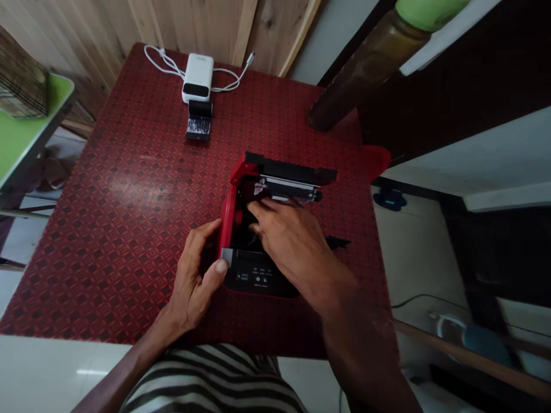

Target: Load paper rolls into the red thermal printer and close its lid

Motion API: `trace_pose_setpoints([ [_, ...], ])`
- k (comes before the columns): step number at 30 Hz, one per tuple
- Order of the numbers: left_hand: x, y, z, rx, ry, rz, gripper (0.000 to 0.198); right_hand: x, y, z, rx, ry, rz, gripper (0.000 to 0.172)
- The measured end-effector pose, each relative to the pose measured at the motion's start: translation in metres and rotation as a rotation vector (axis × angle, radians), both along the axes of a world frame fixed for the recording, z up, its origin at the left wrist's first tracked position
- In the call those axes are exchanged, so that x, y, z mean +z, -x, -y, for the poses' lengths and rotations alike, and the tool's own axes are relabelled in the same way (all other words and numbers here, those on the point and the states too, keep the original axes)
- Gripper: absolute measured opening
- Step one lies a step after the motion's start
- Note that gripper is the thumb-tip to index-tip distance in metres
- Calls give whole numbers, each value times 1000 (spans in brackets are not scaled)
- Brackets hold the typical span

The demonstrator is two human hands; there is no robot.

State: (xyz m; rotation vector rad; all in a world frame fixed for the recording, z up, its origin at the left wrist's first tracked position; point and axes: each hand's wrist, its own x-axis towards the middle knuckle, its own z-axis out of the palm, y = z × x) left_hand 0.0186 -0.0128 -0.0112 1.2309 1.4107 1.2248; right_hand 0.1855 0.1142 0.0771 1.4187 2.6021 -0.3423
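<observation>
A red and black printer [251, 261] sits on the table with its lid [297, 171] raised, showing a roller [293, 190] on the lid's underside. My left hand [196, 275] holds the printer's left front corner, thumb on top and fingers along the red side. Into the open compartment reaches my right hand [288, 229], its fingers curled and partly hidden, so what they pinch cannot be made out. A thin black piece [338, 242] sticks out beyond my right wrist.
Toward the back of the red patterned table [129, 229] lie a white power bank [198, 74] with a white cable [230, 86] and a small black roll [200, 119] with a streaked strip. A dark post [365, 63] rises at the back right. A green table [26, 132] stands left.
</observation>
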Motion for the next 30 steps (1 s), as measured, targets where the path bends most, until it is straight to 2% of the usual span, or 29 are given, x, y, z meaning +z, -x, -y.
trace_pose_setpoints([
  [4, 0, 0, 0, 0, -8, 2, 63, 0, -19, 18, 2, -94, -273, 48],
  [8, -2, 1, 0, 1, -13, -20, 63, 6, -26, 37, 107, -45, -524, 50],
  [13, -3, 2, -1, 6, -53, -56, 63, 0, -14, 40, 121, -68, -471, 25],
  [17, -2, 2, -3, 2, -70, -82, 64, -2, -18, 38, 117, -170, -540, 27],
  [21, 1, 4, -4, 12, -67, -125, 68, 5, -31, 48, 34, -291, -669, 27],
  [25, 8, 6, -5, -6, -14, -81, 69, 9, -34, 67, 33, -277, -748, 24],
  [30, 25, 7, -10, -4, 66, -26, 61, 4, -32, 87, 97, -281, -680, 28],
])
